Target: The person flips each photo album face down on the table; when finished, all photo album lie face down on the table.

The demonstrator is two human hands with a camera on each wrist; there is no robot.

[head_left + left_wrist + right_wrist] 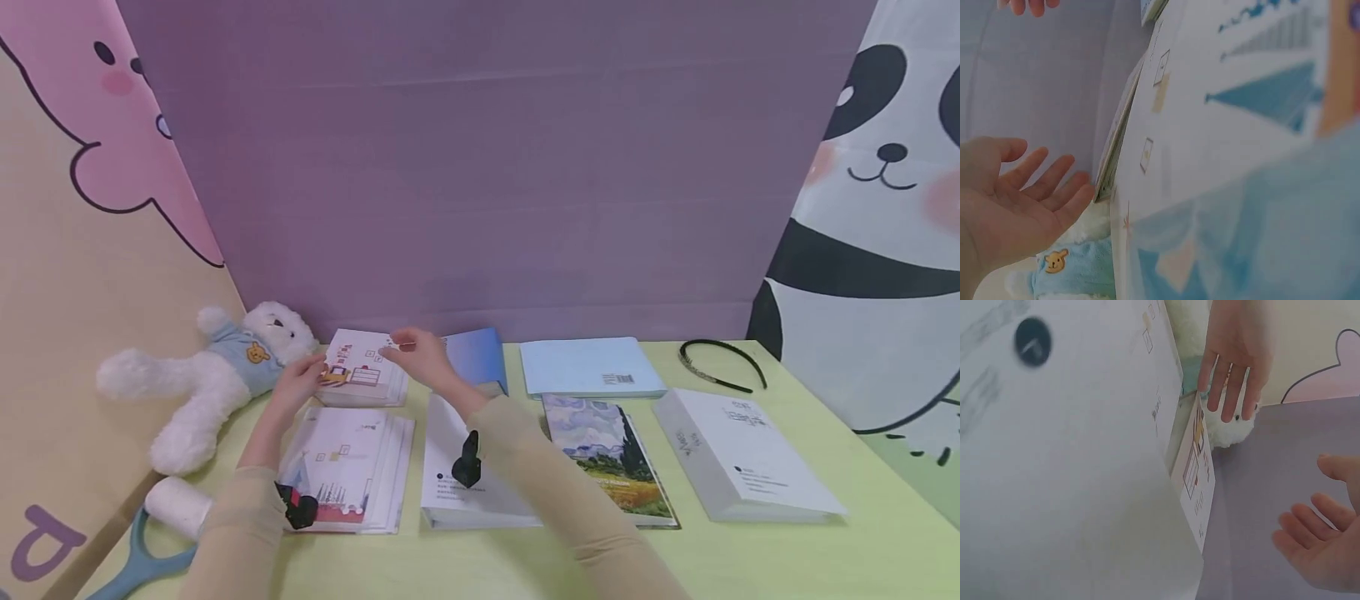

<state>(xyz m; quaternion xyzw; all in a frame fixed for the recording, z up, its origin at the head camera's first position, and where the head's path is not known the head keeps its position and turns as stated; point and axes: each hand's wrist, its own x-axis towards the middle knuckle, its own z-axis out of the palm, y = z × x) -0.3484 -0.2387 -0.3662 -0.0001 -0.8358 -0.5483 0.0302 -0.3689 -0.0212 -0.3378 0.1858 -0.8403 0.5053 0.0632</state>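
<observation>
Left hand (pixel 299 382), right hand (pixel 422 358): both empty, fingers loose | upper cartoon-cover album (pixel 363 363), left of frame centre, between them | risk: uneven push could skew it into plush bear (pixel 243 360)

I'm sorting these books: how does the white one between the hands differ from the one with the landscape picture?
The white book bears small drawings on a pale cover; the landscape book shows a colourful scene. The white book lies in the back row, beside the plush toy; the landscape book lies in the front row. The right hand partly overlaps the white book; the right sleeve hides part of the landscape book. Both lie on the table.
</observation>
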